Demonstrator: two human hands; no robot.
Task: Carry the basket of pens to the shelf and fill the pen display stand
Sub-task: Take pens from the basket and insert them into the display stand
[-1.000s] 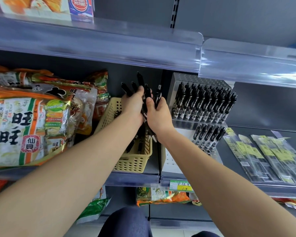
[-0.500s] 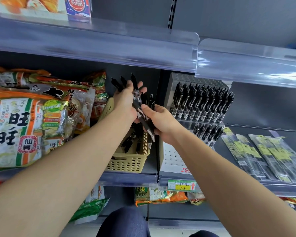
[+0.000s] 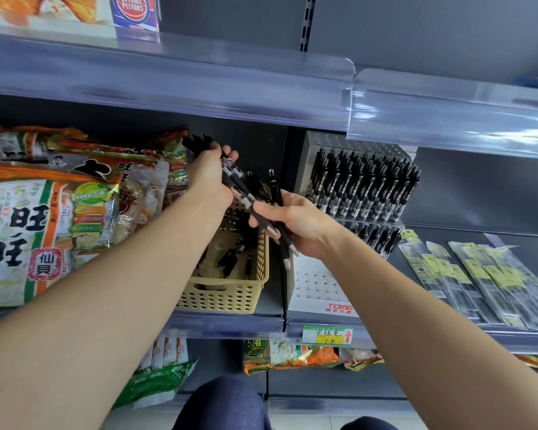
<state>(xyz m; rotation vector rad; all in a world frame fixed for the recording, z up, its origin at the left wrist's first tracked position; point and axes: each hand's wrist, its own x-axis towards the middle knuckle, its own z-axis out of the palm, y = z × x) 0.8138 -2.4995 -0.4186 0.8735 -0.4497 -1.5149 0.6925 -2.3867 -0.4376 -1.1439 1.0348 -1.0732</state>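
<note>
Pens (image 3: pixel 246 197) in left hand (image 3: pixel 210 180), right hand (image 3: pixel 303 226)

Single view: head-worn wide-angle, facing forward and slightly down into a grey metal shop shelf unit (image 3: pixel 479 187), close in. Both forearms enter from the bottom corners. The left hand (image 3: pixel 210 178) and right hand (image 3: pixel 295 225) meet just above frame centre, both gripping black pens (image 3: pixel 241 189). Beige perforated plastic basket (image 3: pixel 230 296) sits centre, white perforated pen display stand (image 3: pixel 320 293) just right of it. Clear plastic lip of the upper shelf (image 3: pixel 199 88) bows across the top: lens distortion. Dark blue knee (image 3: pixel 227 405) at bottom edge.
</note>
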